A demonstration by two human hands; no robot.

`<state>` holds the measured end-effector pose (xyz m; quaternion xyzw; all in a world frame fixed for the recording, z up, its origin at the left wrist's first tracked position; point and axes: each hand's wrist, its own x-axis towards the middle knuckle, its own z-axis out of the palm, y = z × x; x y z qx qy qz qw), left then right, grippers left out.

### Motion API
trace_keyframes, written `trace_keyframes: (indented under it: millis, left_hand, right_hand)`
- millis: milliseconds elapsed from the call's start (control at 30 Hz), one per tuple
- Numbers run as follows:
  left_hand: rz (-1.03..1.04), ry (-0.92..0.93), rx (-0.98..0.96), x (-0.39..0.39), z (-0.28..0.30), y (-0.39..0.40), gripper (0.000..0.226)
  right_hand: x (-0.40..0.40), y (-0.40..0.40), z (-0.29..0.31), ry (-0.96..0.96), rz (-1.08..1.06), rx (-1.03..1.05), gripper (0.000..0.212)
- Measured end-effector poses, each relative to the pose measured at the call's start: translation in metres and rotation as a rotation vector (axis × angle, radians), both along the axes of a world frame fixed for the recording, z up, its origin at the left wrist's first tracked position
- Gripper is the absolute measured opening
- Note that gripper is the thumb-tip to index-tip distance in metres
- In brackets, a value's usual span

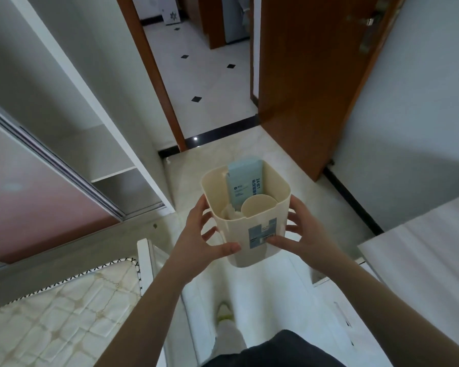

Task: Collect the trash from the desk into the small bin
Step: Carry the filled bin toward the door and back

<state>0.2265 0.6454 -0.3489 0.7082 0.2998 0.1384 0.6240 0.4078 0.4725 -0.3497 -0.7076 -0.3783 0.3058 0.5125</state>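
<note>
head view: in the middle of the frame, a little below centre, a small cream bin is held up in the air between two hands, above a pale tiled floor. the left hand is at the left side of the bin; its fingers are spread and curve around the left wall, and the thumb presses on the front wall near the lower edge. the right hand is at the right side; its fingers are also spread along the right wall, and the thumb touches the front wall just beside a blue and white label. so the bin sits between both palms, gripped from the two sides.

inside the bin a light blue packet stands upright against the far wall and its top comes over the rim. in front of it lies a round cream cup, and to the left of the cup there is crumpled white tissue.

in the upper middle of the frame is an open doorway with a brown door at its right. at the left is a white wardrobe with open shelves. in the lower left corner is a quilted mattress. at the right edge is a white surface; i cannot tell if it is the desk.
</note>
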Motion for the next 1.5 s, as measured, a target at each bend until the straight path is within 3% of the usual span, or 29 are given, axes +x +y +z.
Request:
trace_keyframes:
  millis: [233,400,767,1200,1500]
  left_hand:
    - [-0.082,-0.024,-0.02,0.039,0.006,0.098,0.12]
    - [-0.247,-0.068,-0.015,0.098,0.005,0.134,0.109]
    - [-0.567,-0.052,-0.034,0.269,-0.009,0.135,0.112]
    - [-0.699,0.047,0.081,0.463,0.009,0.128,0.102]
    - [-0.833,0.073,0.055,0.576,-0.004,0.155,0.112]
  right_hand:
    - [0.024,0.087,0.021,-0.045,-0.065,-0.081,0.077]
    - [0.051,0.1,0.028,-0.055,-0.213,-0.085,0.077]
    - [0.154,0.061,0.011,-0.037,-0.485,-0.131,0.073]
    - [0.302,0.051,0.006,0.006,-0.613,-0.068,0.07]
    - [0.389,0.076,-0.003,0.016,-0.761,-0.08,0.068]
